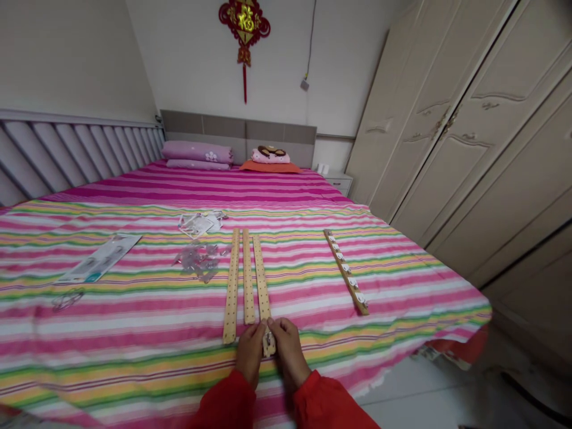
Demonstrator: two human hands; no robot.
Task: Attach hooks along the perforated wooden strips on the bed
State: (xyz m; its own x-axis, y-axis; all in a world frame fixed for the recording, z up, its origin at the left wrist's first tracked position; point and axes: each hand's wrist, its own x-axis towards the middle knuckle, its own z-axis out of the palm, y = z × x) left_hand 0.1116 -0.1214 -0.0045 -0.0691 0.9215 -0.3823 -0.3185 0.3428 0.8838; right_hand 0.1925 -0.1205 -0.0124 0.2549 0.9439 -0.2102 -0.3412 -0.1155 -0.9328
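Three pale wooden strips with rows of small holes lie lengthwise on the bed: a left strip, a middle strip and a right strip. My left hand and my right hand close around the near end of the right strip from either side, thumbs together on top. Between them a small metal hook shows on that end; its exact contact with my fingers is hard to make out. Farther right lies another wooden strip carrying a row of white-backed hooks.
Left of the strips lie a heap of small clear plastic pieces, crumpled packaging, a flat clear pack and a thin wire bundle. A striped sheet covers the bed. Wardrobes stand at the right.
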